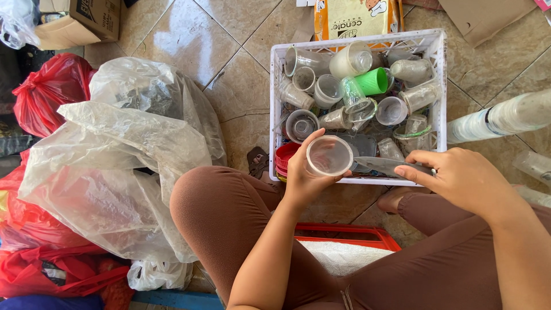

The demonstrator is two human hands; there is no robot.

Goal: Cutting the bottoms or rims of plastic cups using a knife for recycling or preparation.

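While the person sits low on a tiled floor (189,40), knees in brown trousers spread apart, the left hand (304,178) is up at the near edge of a white plastic crate (439,86), fingers wrapped around a clear plastic cup (329,155) and gripping it firmly, mouth turned towards the camera. Over on the other side, the right hand (459,178) pinches a knife (385,166), its fingers closed on the handle end, blade lying flat along the crate's near rim and pointing towards the cup, tip just beside it.

Inside the crate it's a jumble: clear cups tipped every way, 1 green cup (374,81) lying on its side near the back, red lids (284,158) stacked in the near-left corner. Glossy beige tiles run diagonally, with dark grout lines. To the left, a big crumpled clear plastic bag (115,166) spreads across the floor, with red plastic bags (49,92) behind and below it. A cardboard box (77,23) sits top left, an orange packet (353,17) beyond the crate, a stack of clear cups (505,117) lying at the right. A red-rimmed tray (344,232) shows between the knees.
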